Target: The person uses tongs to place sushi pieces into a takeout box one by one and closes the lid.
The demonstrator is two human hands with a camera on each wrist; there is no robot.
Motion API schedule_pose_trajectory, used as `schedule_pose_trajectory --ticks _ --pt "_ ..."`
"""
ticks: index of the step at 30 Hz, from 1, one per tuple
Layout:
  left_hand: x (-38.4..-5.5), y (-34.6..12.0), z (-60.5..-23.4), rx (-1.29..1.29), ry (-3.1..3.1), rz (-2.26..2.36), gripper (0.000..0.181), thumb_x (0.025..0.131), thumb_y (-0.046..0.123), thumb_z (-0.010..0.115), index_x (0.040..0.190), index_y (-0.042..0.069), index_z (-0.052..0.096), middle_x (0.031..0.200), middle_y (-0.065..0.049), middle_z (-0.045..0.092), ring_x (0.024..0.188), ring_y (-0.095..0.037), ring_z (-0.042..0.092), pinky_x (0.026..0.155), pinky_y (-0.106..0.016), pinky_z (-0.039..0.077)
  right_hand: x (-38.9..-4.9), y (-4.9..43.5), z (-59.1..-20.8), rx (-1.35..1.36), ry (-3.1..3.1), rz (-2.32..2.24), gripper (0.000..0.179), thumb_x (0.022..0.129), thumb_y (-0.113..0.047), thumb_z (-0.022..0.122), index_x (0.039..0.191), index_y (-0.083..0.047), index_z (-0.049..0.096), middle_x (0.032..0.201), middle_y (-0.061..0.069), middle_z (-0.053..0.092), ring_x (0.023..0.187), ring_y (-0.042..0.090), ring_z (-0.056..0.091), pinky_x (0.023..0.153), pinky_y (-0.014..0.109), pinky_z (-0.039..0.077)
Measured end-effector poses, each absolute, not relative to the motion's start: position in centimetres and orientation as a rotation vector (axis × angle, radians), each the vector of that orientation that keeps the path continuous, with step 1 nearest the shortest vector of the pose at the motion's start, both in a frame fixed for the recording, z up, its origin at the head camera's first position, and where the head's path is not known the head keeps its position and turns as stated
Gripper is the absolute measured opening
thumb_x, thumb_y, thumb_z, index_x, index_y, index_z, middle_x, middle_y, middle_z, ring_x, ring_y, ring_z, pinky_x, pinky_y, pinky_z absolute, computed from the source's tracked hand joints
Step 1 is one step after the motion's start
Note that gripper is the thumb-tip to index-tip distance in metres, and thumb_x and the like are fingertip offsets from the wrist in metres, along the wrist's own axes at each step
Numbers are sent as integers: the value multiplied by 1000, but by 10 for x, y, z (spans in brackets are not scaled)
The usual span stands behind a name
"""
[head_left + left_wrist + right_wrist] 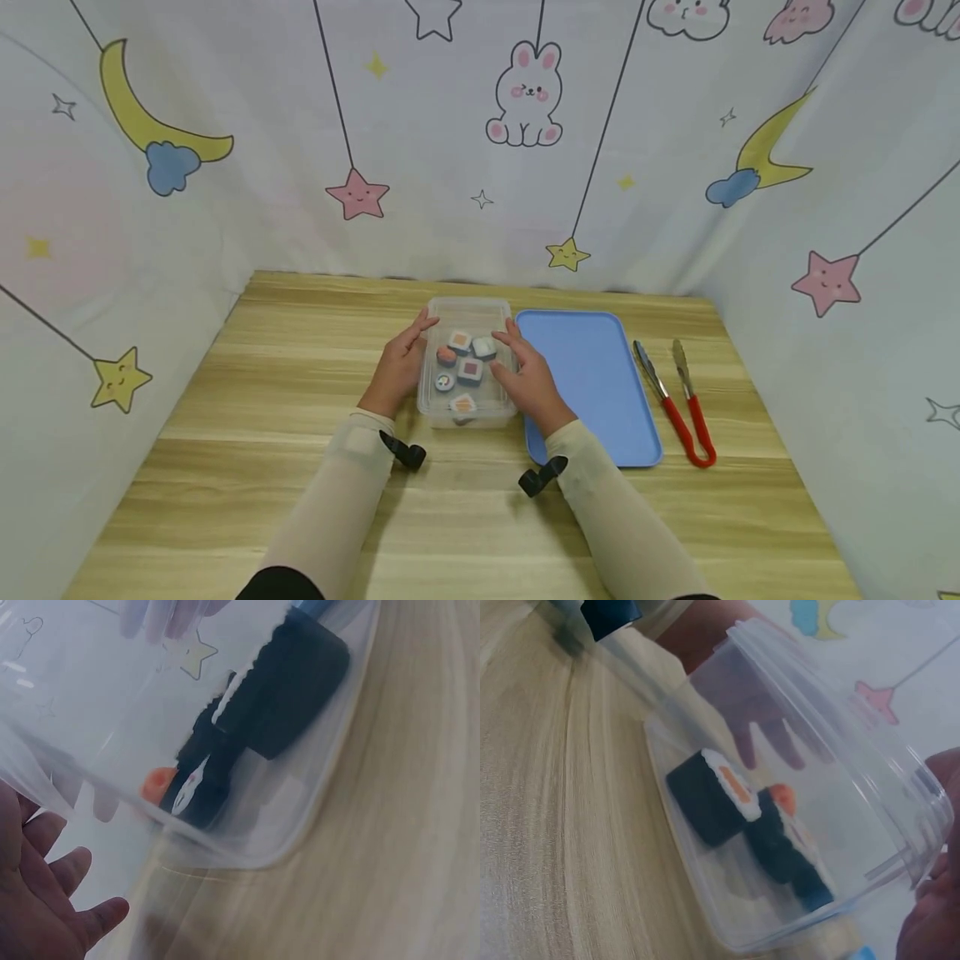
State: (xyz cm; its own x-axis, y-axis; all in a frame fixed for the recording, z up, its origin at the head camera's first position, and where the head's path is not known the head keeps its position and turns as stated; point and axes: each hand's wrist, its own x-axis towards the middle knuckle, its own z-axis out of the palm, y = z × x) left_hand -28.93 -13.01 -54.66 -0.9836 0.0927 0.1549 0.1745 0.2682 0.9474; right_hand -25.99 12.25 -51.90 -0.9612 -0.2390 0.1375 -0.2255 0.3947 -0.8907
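A clear plastic box point(471, 312) stands on the table with several toy sushi pieces point(470, 371) inside, some wrapped in black with white and orange middles. Along the left side of the box lies my left hand point(397, 375), its fingers extended toward the far corner. In the left wrist view its fingertips point(112, 911) are spread and relaxed beside the wall. My right hand point(534, 387) is at the right side, thumb and fingers spread at the rim. The right wrist view shows sushi rolls point(712, 802) through the wall. I cannot tell whether a lid covers the box.
A blue tray point(592, 383) lies just right of the box, partly beneath my right forearm. Farther right are tongs point(697, 425) with red handles, their arms spread apart. A printed white curtain point(450, 125) surrounds the wooden table point(300, 350) at the back and sides.
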Motion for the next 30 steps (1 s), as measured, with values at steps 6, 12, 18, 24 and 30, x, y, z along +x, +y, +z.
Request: schedule_pose_trajectory --ticks 6,12,18,24,30 --pt "-290 -128 -547 -242 -2479 -1874 43 110 25 52 152 17 55 168 11 29 155 -17 25 124 -47 26 -262 125 -519 -428 2639 -1567 56 103 -16 65 156 -11 48 172 -3 17 159 19 12 124 52 23" --pt "-290 -127 -542 -203 -2556 -1802 46 108 23 57 153 18 54 167 12 28 155 -19 23 124 -49 25 -265 129 -521 -448 2667 -1481 57 105 -20 64 157 -5 45 172 -1 16 158 22 15 125 48 21" --pt "-290 -128 -537 -205 -2604 -1731 48 106 27 59 153 19 55 167 9 30 155 -25 26 123 -51 26 -265 132 -520 -520 2675 -1392 64 106 -25 62 161 -4 35 174 2 10 158 27 13 125 52 20" --pt "-280 -130 -527 -291 -2714 -1409 58 105 33 62 158 16 47 169 -9 30 155 -36 25 122 -58 25 -253 130 -512 -504 2725 -1296 75 103 -35 64 165 -12 28 175 3 3 160 27 2 124 60 16" --pt "-259 -114 -507 -643 -2834 -800 71 99 44 65 159 13 43 167 -25 26 153 -52 19 119 -69 21 -236 113 -500 -592 2972 -946 74 106 -45 55 165 -8 27 173 19 4 159 38 -1 122 68 10"
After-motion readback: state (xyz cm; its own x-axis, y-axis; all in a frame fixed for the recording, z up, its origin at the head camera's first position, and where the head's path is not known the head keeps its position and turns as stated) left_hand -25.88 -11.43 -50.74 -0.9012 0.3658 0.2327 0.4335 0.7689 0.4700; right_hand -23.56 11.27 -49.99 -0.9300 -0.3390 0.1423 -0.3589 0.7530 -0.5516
